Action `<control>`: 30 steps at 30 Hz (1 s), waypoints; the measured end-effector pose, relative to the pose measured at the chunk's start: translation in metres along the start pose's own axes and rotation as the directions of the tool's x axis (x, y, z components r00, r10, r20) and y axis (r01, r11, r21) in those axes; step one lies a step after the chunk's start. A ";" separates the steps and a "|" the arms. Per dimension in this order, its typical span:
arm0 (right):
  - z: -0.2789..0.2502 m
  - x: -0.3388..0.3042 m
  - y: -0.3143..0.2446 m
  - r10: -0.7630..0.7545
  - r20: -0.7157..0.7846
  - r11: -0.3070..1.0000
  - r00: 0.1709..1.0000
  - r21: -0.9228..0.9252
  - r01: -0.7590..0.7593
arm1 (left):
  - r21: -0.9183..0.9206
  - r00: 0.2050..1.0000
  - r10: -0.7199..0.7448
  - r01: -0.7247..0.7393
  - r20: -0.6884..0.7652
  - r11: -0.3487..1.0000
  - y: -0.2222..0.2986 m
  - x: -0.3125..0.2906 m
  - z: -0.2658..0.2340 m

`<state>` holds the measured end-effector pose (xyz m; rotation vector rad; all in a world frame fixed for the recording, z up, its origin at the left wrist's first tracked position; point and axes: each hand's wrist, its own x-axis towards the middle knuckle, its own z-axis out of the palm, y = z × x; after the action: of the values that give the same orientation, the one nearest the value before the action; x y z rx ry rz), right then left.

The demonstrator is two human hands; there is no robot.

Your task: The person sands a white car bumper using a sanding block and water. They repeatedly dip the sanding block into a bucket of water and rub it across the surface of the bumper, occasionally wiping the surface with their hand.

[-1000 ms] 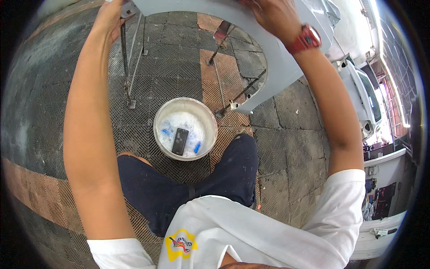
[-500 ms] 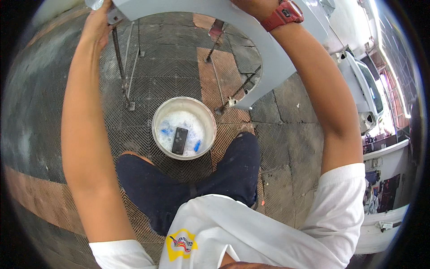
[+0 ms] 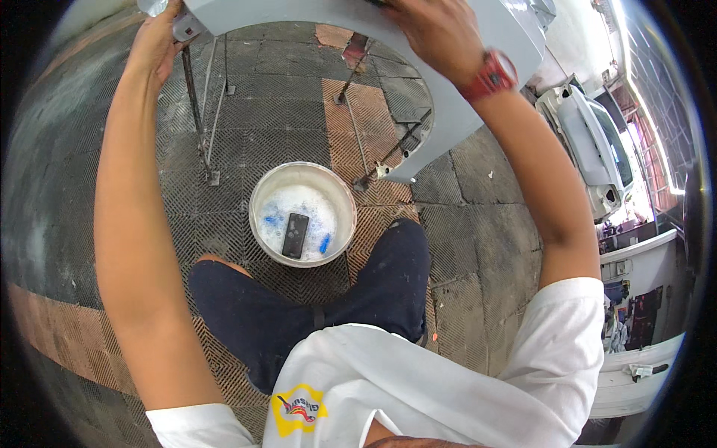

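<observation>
A grey car fender [image 3: 299, 10] with a curved wheel arch spans the top of the view, held up on a thin metal stand [image 3: 196, 112]. My left hand [image 3: 155, 46] grips its left end, fingers closed round the edge next to a small bracket. Over the fender's right part lies my right hand [image 3: 441, 37], a red watch on its wrist. Its fingers reach the top edge of the picture, where a small dark thing shows at the fingertips; its kind is cut off.
Between my knees a whitish bucket [image 3: 343, 201] stands on the tiled floor [image 3: 276, 112], holding foamy water, a dark rectangular block [image 3: 296, 235] and blue bits. At the right are a light-coloured car body [image 3: 590, 142] and white panels [image 3: 635, 381].
My right hand has slid down the fender toward me and shows more of itself, slightly blurred. My left hand keeps its hold; the view has shifted slightly.
</observation>
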<state>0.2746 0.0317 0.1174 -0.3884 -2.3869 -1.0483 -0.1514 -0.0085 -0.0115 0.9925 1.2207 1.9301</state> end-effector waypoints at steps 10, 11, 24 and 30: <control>-0.007 0.042 -0.006 0.078 -0.017 0.995 0.997 0.071 -0.077 | -0.025 0.999 0.044 -0.043 0.016 0.999 0.000 -0.016 0.019; -0.008 0.043 -0.007 0.082 -0.008 0.993 0.997 0.084 -0.081 | -0.006 0.999 0.007 -0.007 0.049 1.000 0.004 -0.012 0.008; 0.009 0.049 -0.031 -0.077 -0.038 0.997 0.996 0.002 0.077 | 0.005 0.999 0.042 -0.042 -0.023 0.999 0.008 -0.012 0.012; 0.008 0.038 -0.036 -0.116 -0.022 0.993 0.993 0.008 0.116 | -0.014 0.999 0.025 -0.026 -0.039 1.000 0.010 -0.019 0.029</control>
<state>0.2246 0.0164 0.1117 -0.2364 -2.4186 -1.0862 -0.1185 -0.0150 0.0005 0.9718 1.2189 1.9840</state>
